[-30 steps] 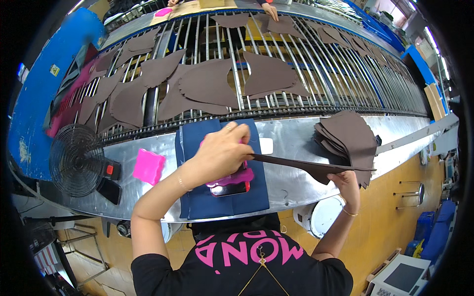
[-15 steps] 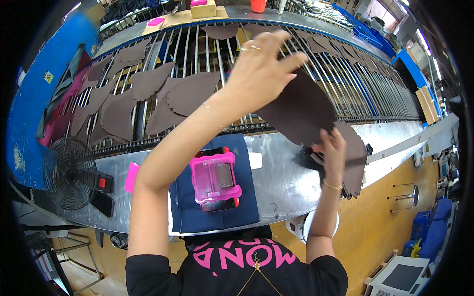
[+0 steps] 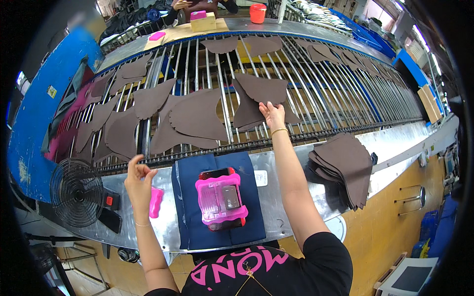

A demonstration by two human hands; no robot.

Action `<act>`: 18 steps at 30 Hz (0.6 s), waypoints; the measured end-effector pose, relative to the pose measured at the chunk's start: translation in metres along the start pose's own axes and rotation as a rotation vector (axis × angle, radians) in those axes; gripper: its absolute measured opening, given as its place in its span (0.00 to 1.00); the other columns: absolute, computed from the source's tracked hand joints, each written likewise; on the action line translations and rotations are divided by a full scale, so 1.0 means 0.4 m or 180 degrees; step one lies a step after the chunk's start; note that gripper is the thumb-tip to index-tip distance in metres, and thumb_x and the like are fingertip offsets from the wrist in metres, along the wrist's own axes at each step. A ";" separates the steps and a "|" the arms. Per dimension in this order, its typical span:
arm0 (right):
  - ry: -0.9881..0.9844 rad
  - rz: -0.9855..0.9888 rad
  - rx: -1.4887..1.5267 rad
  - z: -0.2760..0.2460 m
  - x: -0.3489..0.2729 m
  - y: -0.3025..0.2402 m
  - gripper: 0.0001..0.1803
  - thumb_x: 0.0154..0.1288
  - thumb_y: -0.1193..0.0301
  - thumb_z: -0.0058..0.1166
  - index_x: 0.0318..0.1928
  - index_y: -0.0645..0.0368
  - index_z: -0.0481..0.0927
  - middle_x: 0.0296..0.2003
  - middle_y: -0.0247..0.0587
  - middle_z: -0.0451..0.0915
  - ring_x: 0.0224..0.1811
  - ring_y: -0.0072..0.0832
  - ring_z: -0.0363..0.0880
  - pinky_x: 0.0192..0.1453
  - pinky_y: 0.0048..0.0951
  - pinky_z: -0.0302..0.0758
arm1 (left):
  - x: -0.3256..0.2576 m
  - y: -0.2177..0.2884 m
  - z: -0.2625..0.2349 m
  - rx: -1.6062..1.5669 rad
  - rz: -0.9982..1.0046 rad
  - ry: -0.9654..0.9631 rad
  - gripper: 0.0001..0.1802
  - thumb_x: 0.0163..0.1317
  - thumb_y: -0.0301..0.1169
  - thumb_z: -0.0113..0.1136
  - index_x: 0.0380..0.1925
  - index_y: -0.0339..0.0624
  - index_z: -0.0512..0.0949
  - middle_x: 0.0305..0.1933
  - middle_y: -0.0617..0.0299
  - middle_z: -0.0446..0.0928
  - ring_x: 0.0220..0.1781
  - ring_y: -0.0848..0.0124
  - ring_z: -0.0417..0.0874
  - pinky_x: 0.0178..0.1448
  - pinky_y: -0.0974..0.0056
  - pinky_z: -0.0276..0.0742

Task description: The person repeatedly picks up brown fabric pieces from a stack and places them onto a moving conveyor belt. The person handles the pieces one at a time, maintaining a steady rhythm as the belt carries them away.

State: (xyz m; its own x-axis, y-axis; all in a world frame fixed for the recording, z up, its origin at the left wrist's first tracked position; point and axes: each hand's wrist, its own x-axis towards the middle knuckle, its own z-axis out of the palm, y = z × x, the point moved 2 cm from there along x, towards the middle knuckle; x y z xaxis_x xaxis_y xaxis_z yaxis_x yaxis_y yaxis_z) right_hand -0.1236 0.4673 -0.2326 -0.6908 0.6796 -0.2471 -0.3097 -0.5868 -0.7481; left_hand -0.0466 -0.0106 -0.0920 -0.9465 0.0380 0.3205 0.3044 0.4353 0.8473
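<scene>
Mid-frame metal bars are carrying a brown panel, right hand touching, grip unclear, left hand loosely wide, pink-lettered shirt below.

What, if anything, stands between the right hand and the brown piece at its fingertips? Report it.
Nothing visible does: the right hand is at the near edge of the brown piece, which partly covers another brown piece on the metal rods.
</scene>
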 end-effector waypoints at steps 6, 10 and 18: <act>-0.0053 -0.0533 -0.0104 -0.008 -0.199 -0.125 0.28 0.62 0.63 0.63 0.49 0.57 0.56 0.28 0.39 0.72 0.18 0.27 0.77 0.18 0.27 0.79 | -0.055 -0.154 -0.009 -0.0168 -0.0429 -0.0289 0.15 0.54 0.16 0.63 0.43 0.34 0.79 0.26 0.67 0.74 0.28 0.80 0.73 0.35 0.73 0.72; 0.0219 -0.1669 -0.1056 -0.184 -0.401 -0.359 0.16 0.65 0.66 0.60 0.45 0.57 0.67 0.29 0.36 0.74 0.20 0.24 0.79 0.22 0.22 0.78 | -0.063 -0.213 0.020 -0.0184 -0.0436 -0.0463 0.12 0.61 0.20 0.59 0.46 0.34 0.79 0.27 0.65 0.77 0.29 0.78 0.77 0.33 0.72 0.74; 0.2908 -0.1248 -0.5765 -0.666 -0.644 -0.604 0.30 0.56 0.49 0.62 0.51 0.59 0.80 0.50 0.52 0.75 0.55 0.48 0.71 0.59 0.45 0.70 | -0.042 -0.150 0.090 -0.0209 -0.0206 -0.0537 0.14 0.70 0.30 0.53 0.51 0.36 0.78 0.30 0.61 0.79 0.30 0.77 0.78 0.35 0.70 0.74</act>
State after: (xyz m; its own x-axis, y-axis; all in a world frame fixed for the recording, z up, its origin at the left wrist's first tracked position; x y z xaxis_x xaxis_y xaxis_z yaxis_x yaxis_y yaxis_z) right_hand 0.3034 0.5512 -0.1524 -0.1322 0.9442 0.3016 0.9224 0.2286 -0.3114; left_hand -0.0528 -0.0049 -0.1635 -0.9672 0.1645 0.1936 0.2434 0.3823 0.8914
